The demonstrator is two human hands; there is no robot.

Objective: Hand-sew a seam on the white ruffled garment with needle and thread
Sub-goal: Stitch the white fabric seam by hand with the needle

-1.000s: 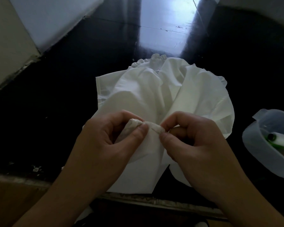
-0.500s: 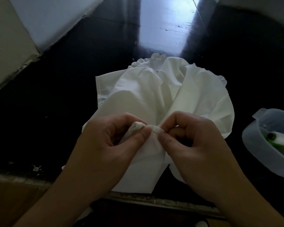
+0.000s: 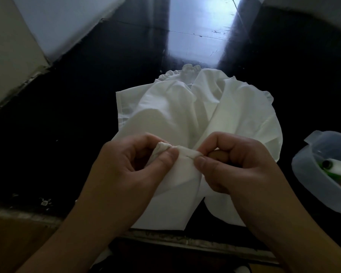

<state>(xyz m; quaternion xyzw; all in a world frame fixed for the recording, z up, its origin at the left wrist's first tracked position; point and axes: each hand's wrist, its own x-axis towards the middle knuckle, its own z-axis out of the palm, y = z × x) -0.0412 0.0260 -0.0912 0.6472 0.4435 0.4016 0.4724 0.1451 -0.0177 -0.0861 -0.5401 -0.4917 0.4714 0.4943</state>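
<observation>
A white ruffled garment (image 3: pixel 187 113) lies on the black table (image 3: pixel 71 119), its frilled edge at the far side and its near part hanging over the table's front edge. My left hand (image 3: pixel 130 166) pinches a bunched fold of the garment between thumb and fingers. My right hand (image 3: pixel 234 164) pinches the same raised fold just to the right, thumb tip against the cloth. The two hands are a few centimetres apart along the fold. Needle and thread are too small to make out.
A translucent plastic container (image 3: pixel 311 178) stands at the right edge of the table, holding a white and green spool-like item (image 3: pixel 337 168). A pale wall (image 3: pixel 10 48) runs along the left. The table's front edge (image 3: pixel 165 239) lies just below my wrists.
My right thumb and fingers have slid slightly right along the fold, and more of the fold shows between the hands. The left hand keeps its pinch. The garment has barely shifted.
</observation>
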